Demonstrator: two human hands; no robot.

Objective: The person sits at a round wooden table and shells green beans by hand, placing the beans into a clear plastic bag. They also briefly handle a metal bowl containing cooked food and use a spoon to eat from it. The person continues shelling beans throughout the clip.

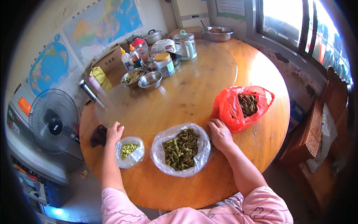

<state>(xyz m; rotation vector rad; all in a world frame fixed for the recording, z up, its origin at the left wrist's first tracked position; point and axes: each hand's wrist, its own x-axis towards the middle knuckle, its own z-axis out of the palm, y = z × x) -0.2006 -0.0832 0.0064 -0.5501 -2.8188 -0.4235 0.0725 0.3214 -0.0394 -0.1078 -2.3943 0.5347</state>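
My left hand [114, 133] is raised at the left, holding nothing, thumb and fingers apart. Just below it, a small plastic-lined bowl [139, 159] contains shelled green beans [128, 150]. A larger container lined with clear plastic [159, 165] stands in front of me, filled with green and brownish bean pods [181, 149]. To its right, my right hand [221, 135] rests palm down with nothing visible in it. The fingertips lie close to a red plastic bag [228, 105]; whether they touch it is unclear. Dark brown pods [247, 105] show through the bag's mouth.
A glass turntable [179, 103] covers the round wooden table's [268, 75] middle. Steel bowls [150, 80], a yellow-lidded jar [165, 64], bottles [127, 60] and a kettle [184, 46] stand towards the back. A dark cloth [98, 136] lies left, near a fan [53, 120].
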